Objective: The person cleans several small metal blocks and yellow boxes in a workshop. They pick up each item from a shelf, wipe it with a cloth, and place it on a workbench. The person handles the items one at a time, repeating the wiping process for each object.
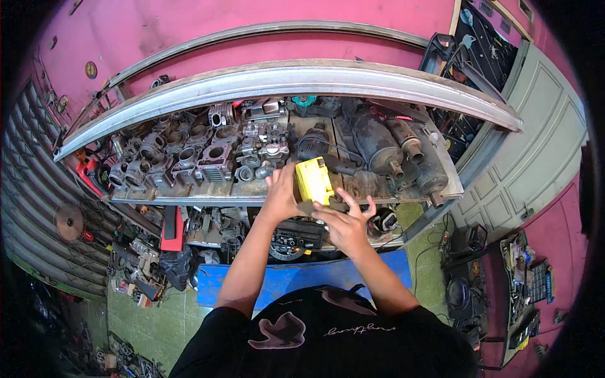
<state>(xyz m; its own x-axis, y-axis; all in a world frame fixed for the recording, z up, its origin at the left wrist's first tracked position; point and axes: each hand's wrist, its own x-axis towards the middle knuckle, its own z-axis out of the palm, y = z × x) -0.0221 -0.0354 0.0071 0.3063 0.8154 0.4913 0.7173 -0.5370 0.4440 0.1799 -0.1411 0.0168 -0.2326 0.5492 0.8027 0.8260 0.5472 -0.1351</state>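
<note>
Yellow boxy item [314, 181] — long axis pointing away from body, far end slightly left — gripped between both hands [281, 193] [346, 227].

Legible text: none with certainty. Black T-shirt [391, 356] bears one line of pale cursive script [359, 331] (thin strokes, near the lower edge of the view), right of a pale bird-like print [280, 332]; lettering evident, wording not secure. Yellow box [312, 179] shows dark marks, too small to resolve as characters. Small oval emblem [91, 69] on the pink wall [189, 28]: any writing there unreadable.
</note>
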